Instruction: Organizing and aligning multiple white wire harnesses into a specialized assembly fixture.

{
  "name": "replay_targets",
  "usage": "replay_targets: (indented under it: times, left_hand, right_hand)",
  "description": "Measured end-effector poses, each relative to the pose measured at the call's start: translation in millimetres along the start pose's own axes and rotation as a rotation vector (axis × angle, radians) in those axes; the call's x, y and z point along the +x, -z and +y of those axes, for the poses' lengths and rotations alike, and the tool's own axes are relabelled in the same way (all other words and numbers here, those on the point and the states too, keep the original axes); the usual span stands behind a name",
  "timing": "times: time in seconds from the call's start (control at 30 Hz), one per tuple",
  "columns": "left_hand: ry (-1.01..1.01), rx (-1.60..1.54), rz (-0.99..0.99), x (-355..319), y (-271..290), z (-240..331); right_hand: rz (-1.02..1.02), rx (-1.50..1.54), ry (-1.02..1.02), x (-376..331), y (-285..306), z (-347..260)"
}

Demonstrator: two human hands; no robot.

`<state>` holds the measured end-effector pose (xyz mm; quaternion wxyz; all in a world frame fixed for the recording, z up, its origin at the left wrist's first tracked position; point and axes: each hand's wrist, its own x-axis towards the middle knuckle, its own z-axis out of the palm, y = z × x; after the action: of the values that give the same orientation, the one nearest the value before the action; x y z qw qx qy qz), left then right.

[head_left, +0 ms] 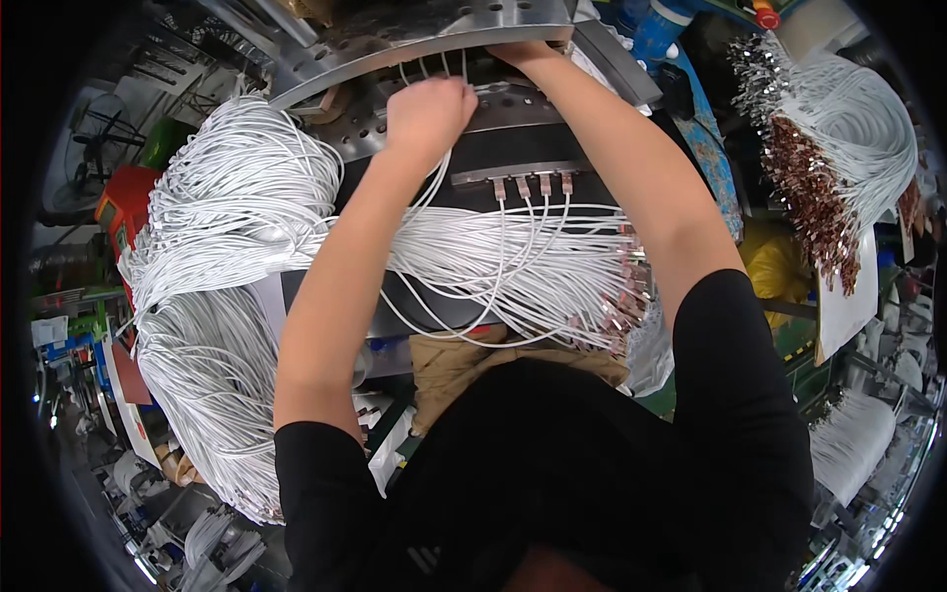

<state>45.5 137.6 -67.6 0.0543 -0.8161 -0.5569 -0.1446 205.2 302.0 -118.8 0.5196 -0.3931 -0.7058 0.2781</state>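
Note:
My left hand is closed in a fist around white cables, just below the perforated metal plate of the machine. Several thin cable ends rise above the fist toward that plate, and loose lengths hang out beneath it. My right hand reaches under the plate's right end; its fingers are hidden there. Between my forearms, a metal strip holds several cables by their copper-coloured connectors in a row. Below it lies a thick bundle of white cables, with connector ends pointing right.
Large looped heaps of white cable are piled on the left. A hanging bundle with copper-coloured ends is at the far right. A blue container and a red knob stand at the back right. A yellow bag lies beyond my right elbow.

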Motion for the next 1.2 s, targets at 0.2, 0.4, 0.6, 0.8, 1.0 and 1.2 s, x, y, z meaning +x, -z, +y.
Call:
replay_targets:
  times: [0.2,0.4,0.6,0.8,1.0,1.2]
  left_hand:
    - [0.104,0.004,-0.108,3,2,-9]
    - [-0.367,-0.148,0.249,-41,91,3]
    - [0.636,0.438,0.403,-144,248,-237]
    - [0.618,-0.326,0.172,-138,159,-68]
    - [-0.324,-0.359,0.142,-163,74,97]
    - [-0.132,-0.379,0.124,-146,58,113]
  right_hand:
    - [-0.064,-0.052,0.069,-5,-5,-6]
    - [-0.075,-0.164,0.121,-16,12,-8]
    - [-0.091,-0.256,0.169,-45,15,-24]
    - [-0.212,-0.622,0.090,-123,76,-104]
    - [-0.213,-0.510,0.118,-176,132,-149]
    - [-0.482,-0.449,0.014,-195,136,-144]
